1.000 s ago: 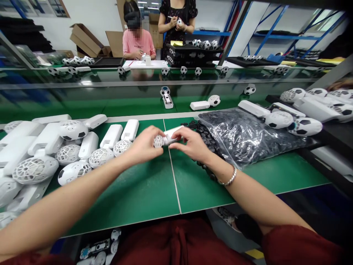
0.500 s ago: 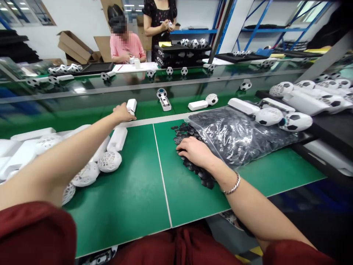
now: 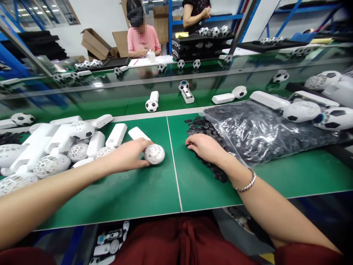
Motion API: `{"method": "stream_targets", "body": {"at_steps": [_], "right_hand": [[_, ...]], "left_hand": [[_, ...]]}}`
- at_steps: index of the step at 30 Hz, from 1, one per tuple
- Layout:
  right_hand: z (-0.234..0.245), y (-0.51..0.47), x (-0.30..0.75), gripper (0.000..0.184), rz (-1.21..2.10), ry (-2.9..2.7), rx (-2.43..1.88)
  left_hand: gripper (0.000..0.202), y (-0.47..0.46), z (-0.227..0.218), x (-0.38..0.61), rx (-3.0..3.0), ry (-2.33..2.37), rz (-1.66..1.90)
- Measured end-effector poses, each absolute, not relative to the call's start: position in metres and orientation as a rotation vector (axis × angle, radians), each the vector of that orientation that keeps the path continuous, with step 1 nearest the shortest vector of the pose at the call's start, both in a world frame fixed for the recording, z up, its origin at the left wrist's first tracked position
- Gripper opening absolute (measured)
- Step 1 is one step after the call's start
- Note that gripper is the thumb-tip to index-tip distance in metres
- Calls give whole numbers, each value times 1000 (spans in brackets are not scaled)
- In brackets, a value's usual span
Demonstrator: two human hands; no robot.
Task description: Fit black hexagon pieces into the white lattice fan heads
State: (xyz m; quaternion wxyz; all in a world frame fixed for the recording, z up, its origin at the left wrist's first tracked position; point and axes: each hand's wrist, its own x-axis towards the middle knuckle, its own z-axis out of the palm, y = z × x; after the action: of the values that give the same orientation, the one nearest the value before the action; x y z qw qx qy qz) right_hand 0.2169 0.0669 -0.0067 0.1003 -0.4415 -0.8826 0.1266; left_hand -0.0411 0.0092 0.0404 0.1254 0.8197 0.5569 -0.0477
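Left fingers (image 3: 142,143) hold a white ball-headed casing (image 3: 154,154).

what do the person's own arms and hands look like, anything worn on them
The left sleeve and right sleeve are plain dark red, leaving both forearms bare. A silver-coloured bracelet with a twisted look circles the right wrist; none shows on the left. Neither the left hand nor the right hand wears a glove.

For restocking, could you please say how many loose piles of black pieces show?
2: one pile by the right hand, another pile at the left edge; others may be hidden.
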Motion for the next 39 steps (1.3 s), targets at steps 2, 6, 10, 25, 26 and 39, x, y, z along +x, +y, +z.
{"method": "stream_targets", "body": {"at_steps": [2, 6, 10, 25, 26, 39], "right_hand": [[-9, 68, 217, 12, 428, -2602, -1254], [-7, 70, 222, 15, 436, -2509, -1174], [0, 67, 226, 13, 472, -2263, -1026], [-18, 52, 192, 8, 546, -2221, -817], [-20, 52, 192, 14, 551, -2187, -851], [-13, 72, 210, 18, 800, -1911, -1089]], "left_hand": [[53, 14, 37, -17, 2556, 1496, -72], [50, 28, 22, 11, 2704, 1291, -25], [56, 32, 6, 11, 2555, 1589, 3], [61, 33, -1, 3, 2260, 1572, 468], [59, 33, -1, 3, 2252, 1580, 473], [58, 30, 0, 3, 2193, 1639, 451]]}}
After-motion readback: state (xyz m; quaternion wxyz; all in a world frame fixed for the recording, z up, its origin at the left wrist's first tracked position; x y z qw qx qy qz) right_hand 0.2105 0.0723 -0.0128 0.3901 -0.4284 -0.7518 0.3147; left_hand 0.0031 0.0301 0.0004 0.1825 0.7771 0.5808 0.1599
